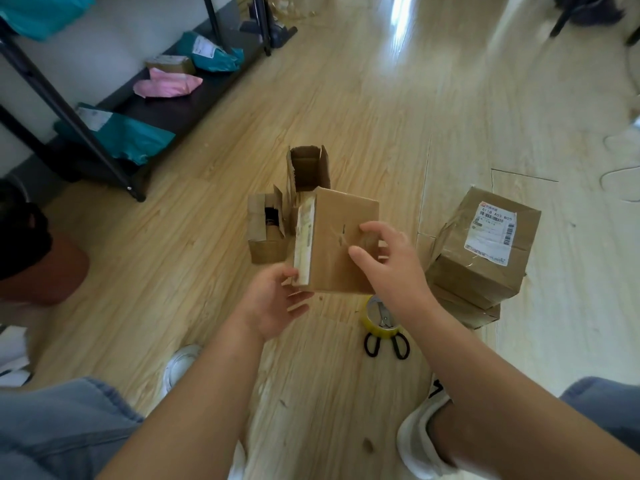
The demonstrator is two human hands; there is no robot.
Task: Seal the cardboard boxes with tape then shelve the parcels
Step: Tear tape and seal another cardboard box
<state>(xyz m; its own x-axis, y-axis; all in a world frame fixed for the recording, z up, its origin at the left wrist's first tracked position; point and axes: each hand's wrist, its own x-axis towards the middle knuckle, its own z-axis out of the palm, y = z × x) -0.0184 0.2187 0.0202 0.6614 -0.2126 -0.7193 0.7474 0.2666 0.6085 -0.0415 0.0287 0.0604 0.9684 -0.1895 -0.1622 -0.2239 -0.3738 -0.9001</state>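
Cardboard box (332, 237) hangs mid-frame above the floor, probably tilted for checking. The left hand (273, 299) pinches its seven-o'clock corner; the right hand (388, 258) curls its fingers at the three-o'clock edge, grip unclear. Tape roll (370, 323) and scissors (384, 317) wait at five o'clock.

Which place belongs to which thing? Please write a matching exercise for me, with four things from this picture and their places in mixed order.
Things
1. scissors
2. pink bag
3. barcode-label box
4. side-label box

Places
A. on the bottom shelf
B. held between the left hand and the right hand
C. on top of another box
D. blades lying over the tape roll

Pairs: 1-D, 2-A, 3-C, 4-B.
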